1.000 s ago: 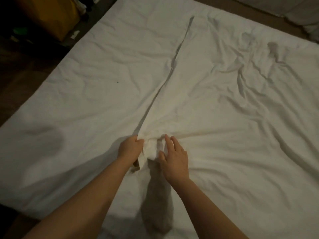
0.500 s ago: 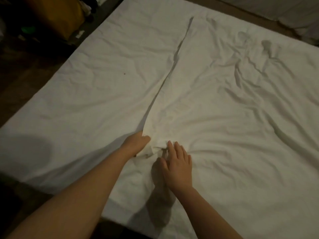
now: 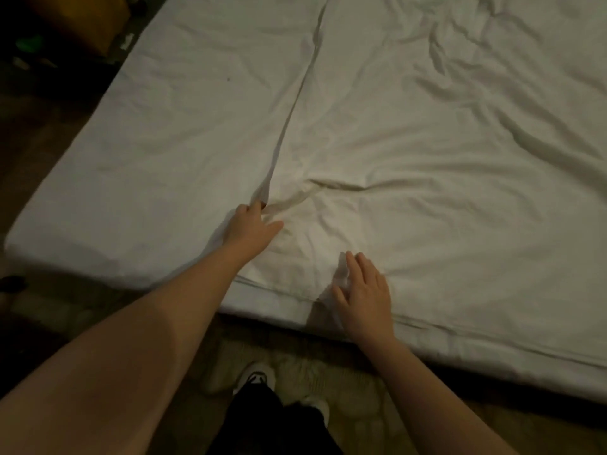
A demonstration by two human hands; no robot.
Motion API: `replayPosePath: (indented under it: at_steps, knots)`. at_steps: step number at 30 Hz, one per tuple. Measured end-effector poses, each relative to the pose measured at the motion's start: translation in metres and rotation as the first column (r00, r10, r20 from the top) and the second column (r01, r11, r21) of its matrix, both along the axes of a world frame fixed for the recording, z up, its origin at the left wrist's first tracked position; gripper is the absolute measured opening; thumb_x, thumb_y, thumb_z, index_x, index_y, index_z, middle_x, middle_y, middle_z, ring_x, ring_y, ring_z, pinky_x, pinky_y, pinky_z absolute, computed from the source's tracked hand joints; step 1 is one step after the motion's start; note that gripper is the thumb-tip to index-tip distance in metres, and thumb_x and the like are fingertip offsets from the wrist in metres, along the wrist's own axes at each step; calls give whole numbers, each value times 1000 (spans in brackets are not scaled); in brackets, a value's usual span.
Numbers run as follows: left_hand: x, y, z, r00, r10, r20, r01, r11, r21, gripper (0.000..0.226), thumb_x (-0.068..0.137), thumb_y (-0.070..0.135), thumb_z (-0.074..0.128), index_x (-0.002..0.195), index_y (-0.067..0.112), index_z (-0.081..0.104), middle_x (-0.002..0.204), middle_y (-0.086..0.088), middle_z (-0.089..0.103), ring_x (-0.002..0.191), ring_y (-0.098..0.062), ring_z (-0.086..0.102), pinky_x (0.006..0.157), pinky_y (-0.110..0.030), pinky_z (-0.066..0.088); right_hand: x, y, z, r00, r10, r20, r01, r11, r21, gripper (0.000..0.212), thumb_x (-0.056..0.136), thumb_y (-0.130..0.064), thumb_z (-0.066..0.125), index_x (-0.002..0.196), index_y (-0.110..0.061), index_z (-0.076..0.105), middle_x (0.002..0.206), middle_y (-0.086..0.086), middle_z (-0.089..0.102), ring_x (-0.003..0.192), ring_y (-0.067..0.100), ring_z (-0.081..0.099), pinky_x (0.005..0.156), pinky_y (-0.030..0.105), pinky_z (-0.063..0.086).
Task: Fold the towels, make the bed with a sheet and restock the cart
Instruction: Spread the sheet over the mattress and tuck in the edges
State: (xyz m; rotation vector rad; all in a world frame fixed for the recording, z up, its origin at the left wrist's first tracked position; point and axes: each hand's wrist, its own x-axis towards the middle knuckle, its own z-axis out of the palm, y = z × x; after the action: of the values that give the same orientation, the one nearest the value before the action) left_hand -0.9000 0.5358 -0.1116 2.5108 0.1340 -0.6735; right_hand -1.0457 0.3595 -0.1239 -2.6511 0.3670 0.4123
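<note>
Shows a white sheet (image 3: 427,159) spread wrinkled over the bed (image 3: 98,208), filling the middle and right of the frame. Shows its free edge as a raised fold running from the top centre down to the lower middle, with smoother white cloth to the left of that line. Finds the left hand (image 3: 251,226) at the lower end of the fold, palm down on the cloth, thumb stretched to the right, fingers (image 3: 258,205) bent against the edge; cannot tell whether pinching cloth or only pressing it. Finds the right hand (image 3: 364,290) lower and further right, near the bed's front edge, flat on the sheet with fingers straight and slightly spread, holding nothing, a small ridge of cloth bunched just beside the index finger. Keeps the two hands apart, with creased cloth between. Below the bed, at bottom centre: dark trousers (image 3: 272,421) and a white shoe (image 3: 256,377) on a pale floor (image 3: 358,389). In the dim upper left, beside the bed: a yellowish bulky thing (image 3: 82,21), too dark to name.
</note>
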Motion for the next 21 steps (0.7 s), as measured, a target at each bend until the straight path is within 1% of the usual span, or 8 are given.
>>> replayPosePath:
  at_steps: [3,7,10,12,15,17,19,21]
  knots:
    - [0,8,2,999,-24,-30,23,999,-26,69,91,46,54,144,8,31,142,-18,41,127,-32,44,98,-34,37,-6,10,-4,999,-15,-36,14,999,-43,66,96,-43,44,152,-23,16,159,3,14,146,22,9,118,37,9]
    - [-7,20,9,990,68,-127,-86,986,-142,66,90,46,56,139,6,38,138,-13,47,123,-29,48,97,-31,40,-7,31,0,998,-49,-43,48,999,-25,67,96,-44,45,152,-22,15,160,4,10,147,24,4,119,42,7]
    - [-23,25,11,916,164,-365,-320,848,-423,51,88,32,64,130,7,51,128,-12,58,112,-28,58,98,-39,46,-7,43,5,997,-77,-19,78,997,23,68,96,-43,47,151,-18,17,159,5,14,147,24,7,119,40,9]
    - [-40,26,8,860,186,-475,-420,787,-452,41,89,25,64,126,9,56,123,-11,62,110,-27,59,98,-43,47,-10,50,8,991,-130,12,129,990,64,66,96,-39,49,151,-16,20,157,5,19,145,22,13,119,37,13]
    - [-63,18,7,910,279,-306,-382,853,-355,17,91,23,57,105,14,63,104,-8,66,95,-25,61,80,-37,53,-19,66,10,958,-271,94,253,954,162,54,96,-31,51,144,-15,35,146,4,37,134,18,32,112,32,28]
    - [-74,11,11,930,338,-141,-366,858,-361,14,92,21,48,98,15,60,91,-3,60,87,-21,55,68,-31,45,-27,78,8,927,-368,71,337,902,271,42,96,-27,51,136,-16,44,134,1,44,123,15,41,103,28,37]
    - [-79,7,15,899,386,-206,-436,751,-496,28,95,17,41,119,14,55,102,0,56,97,-20,54,78,-28,43,-33,90,7,891,-453,2,417,822,388,29,97,-27,49,125,-18,53,118,-3,53,111,13,51,91,25,44]
    - [-80,3,17,852,389,-351,-523,596,-610,32,96,14,40,127,14,50,112,-2,57,106,-21,55,91,-36,48,-34,99,10,838,-538,-93,503,693,516,19,99,-29,45,108,-21,60,100,-5,60,97,14,57,76,22,44]
